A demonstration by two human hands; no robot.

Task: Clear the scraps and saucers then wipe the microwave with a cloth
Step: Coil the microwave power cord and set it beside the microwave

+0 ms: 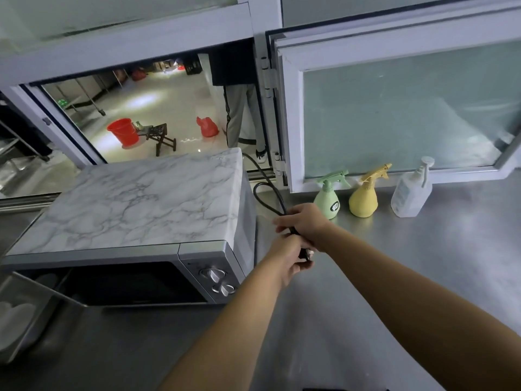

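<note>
Microwave (132, 218) just left of both hands (296, 244) gripping its cord (265, 190).

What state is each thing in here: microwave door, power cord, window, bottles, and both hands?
microwave: door swung open to the left
power cord: looped beside the microwave, its free end held in both hands
left hand: gripping the cord's end
right hand: gripping the cord just above
window: swung open inward
green spray bottle: upright on the counter
yellow spray bottle: upright
clear pump bottle: upright
</note>
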